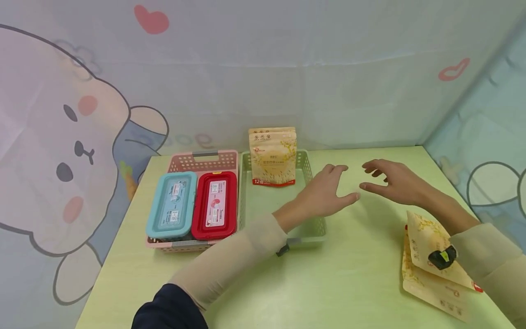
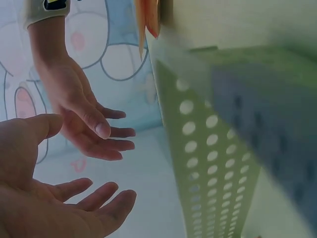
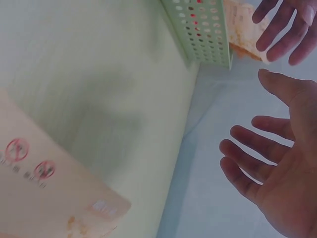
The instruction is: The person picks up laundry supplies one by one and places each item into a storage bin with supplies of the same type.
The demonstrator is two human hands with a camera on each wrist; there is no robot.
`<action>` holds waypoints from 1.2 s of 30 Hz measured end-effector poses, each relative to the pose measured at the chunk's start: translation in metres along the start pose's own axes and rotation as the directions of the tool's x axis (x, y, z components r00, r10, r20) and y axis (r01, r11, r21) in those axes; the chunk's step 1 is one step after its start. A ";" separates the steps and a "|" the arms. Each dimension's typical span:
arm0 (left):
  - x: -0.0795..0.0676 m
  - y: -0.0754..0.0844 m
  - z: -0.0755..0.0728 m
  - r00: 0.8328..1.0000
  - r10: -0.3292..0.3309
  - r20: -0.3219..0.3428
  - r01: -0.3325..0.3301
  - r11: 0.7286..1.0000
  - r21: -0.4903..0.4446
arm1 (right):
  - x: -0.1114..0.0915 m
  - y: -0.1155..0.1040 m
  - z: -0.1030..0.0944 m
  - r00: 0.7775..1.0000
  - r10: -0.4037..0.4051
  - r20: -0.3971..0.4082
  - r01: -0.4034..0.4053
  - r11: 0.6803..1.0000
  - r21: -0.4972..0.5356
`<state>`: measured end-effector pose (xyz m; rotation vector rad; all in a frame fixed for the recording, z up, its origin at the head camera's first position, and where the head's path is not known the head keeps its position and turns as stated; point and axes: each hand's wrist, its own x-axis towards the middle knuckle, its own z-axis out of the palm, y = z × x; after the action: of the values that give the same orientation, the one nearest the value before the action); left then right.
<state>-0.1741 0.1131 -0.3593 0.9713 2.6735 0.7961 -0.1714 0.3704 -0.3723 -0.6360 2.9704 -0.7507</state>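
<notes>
My left hand (image 1: 324,192) hovers over the right edge of the green basket (image 1: 263,214), holding nothing, its fingers stretched toward the other hand. Opposite it, my right hand (image 1: 390,183) is in the air with relaxed fingers and nothing in its grasp. Inside the green basket, yellow pouches (image 1: 274,157) stand upright at the back, one behind another. Under my right forearm lie more yellow pouches (image 1: 435,246), overlapping on the table and partly hidden by the sleeve. In the right wrist view a pouch (image 3: 54,183) shows at the lower left.
Left of the green basket stands a pink basket (image 1: 181,246). It holds a blue-lidded box (image 1: 171,205) and a red-lidded box (image 1: 215,205) side by side. The pale green table (image 1: 328,288) meets a printed curtain (image 1: 361,100) at the back.
</notes>
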 end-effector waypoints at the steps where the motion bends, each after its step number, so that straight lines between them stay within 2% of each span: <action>1: 0.000 0.002 0.003 1.000 0.005 0.004 -0.005 1.000 0.008 | -0.003 0.003 0.000 1.000 0.002 0.001 -0.002 1.000 -0.002; 10: -0.006 0.025 0.026 0.997 0.067 0.032 -0.069 0.995 0.072 | -0.024 0.022 -0.005 0.998 0.050 0.023 -0.050 0.999 -0.019; 19: -0.007 0.038 0.050 0.993 0.112 0.043 -0.117 0.979 0.167 | -0.041 0.041 -0.004 0.995 0.073 0.069 -0.071 0.997 -0.030; 22: -0.009 0.043 0.060 0.986 0.164 0.038 -0.168 0.943 0.286 | -0.045 0.047 -0.006 0.990 0.080 0.117 -0.078 0.997 -0.016; 25: -0.012 0.049 0.071 0.972 0.229 0.043 -0.225 0.871 0.437 | -0.047 0.052 -0.008 0.980 0.084 0.183 -0.087 0.996 0.008; 27: -0.013 0.052 0.078 0.965 0.254 0.057 -0.249 0.837 0.487 | -0.049 0.054 -0.009 0.971 0.086 0.223 -0.092 0.996 0.016; 29: -0.012 0.054 0.083 0.965 0.251 0.071 -0.254 0.843 0.474 | -0.051 0.057 -0.010 0.964 0.088 0.250 -0.095 0.995 0.016; 33: -0.008 0.057 0.093 0.969 0.221 0.111 -0.247 0.901 0.356 | -0.057 0.061 -0.011 0.954 0.096 0.284 -0.103 0.995 0.012; 36: -0.005 0.058 0.102 0.969 0.193 0.152 -0.229 0.933 0.278 | -0.060 0.065 -0.011 0.948 0.094 0.305 -0.100 0.995 0.005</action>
<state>-0.1036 0.1901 -0.4134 1.3494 2.6576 0.3597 -0.1420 0.4508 -0.3975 -0.5435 2.6861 -0.6115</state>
